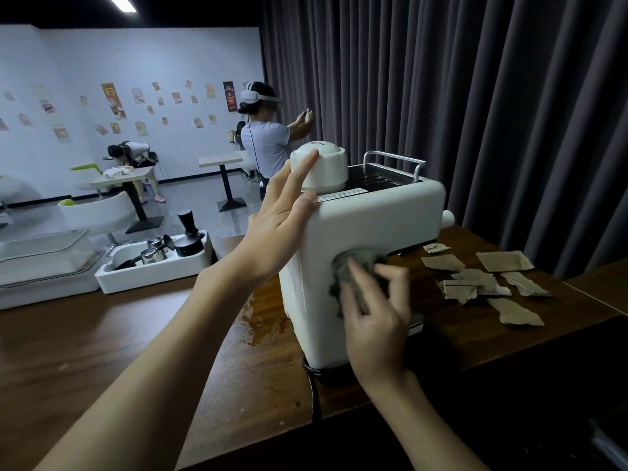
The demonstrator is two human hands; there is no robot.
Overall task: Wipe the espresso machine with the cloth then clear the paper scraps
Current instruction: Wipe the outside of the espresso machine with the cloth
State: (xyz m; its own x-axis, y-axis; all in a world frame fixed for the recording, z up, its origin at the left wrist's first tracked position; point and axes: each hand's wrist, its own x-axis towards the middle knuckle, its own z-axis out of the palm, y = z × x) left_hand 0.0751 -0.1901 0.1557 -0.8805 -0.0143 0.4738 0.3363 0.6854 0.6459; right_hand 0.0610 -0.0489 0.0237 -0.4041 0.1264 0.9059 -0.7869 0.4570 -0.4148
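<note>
Left hand (275, 232), fingers straight, braces machine (373, 215) top. Right hand (373, 331), fingers spread, presses cloth (353, 263) on machine's side. Scraps (475, 283) lie near table's (102, 334) right edge.

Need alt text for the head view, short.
A person's right hand presses a grey cloth against the side of a white espresso machine while the left hand steadies its top edge. Torn brown paper scraps lie on the wooden table beside it.

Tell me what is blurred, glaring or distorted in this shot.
Head view: motion blur smears the right hand and the grey cloth; the left hand on the espresso machine is sharp; the ceiling light blows out; wide-angle distortion bends the curtain.
</note>
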